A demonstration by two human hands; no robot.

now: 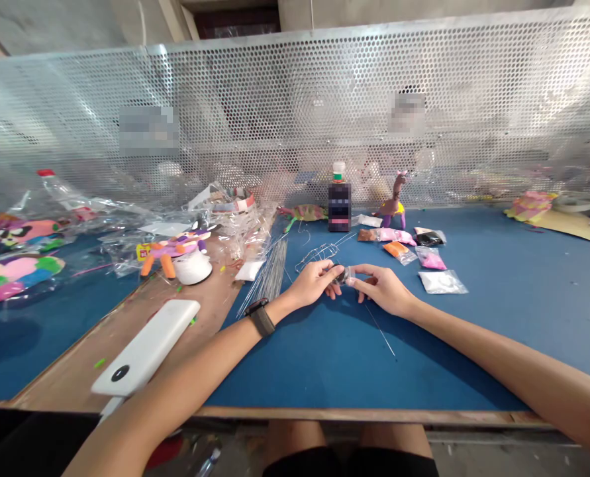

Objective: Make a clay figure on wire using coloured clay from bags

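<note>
Both hands meet over the blue tabletop (324, 374), well in from its front edge. The left hand (318, 279) is nearly closed, thumb and fingers pinching a small dark packet (341, 273); the right hand (381, 289) has thumb and forefinger together on the packet's clear end, its other fingers loosely curled. The packet sits between the two hands, and what is inside it is too small to make out.

Room is tightest on the left and just beyond. A bent wire frame (316, 256) lies right past the left hand, and a bundle of straight wires (269, 271) fans out toward the watch (259, 317) on that wrist. Farther left, a brown board (202, 315) carries a white power bank (148, 346), its near end close to the front edge.

To the right, the blue surface stretches broadly from the white packet (442, 282) to the side of the view (that packet lies apart from the right hand). Nearer the person, a single loose wire (381, 333) slants toward the front edge. At the back, a dark bottle (339, 207) stands upright before a perforated metal screen (304, 86).
</note>
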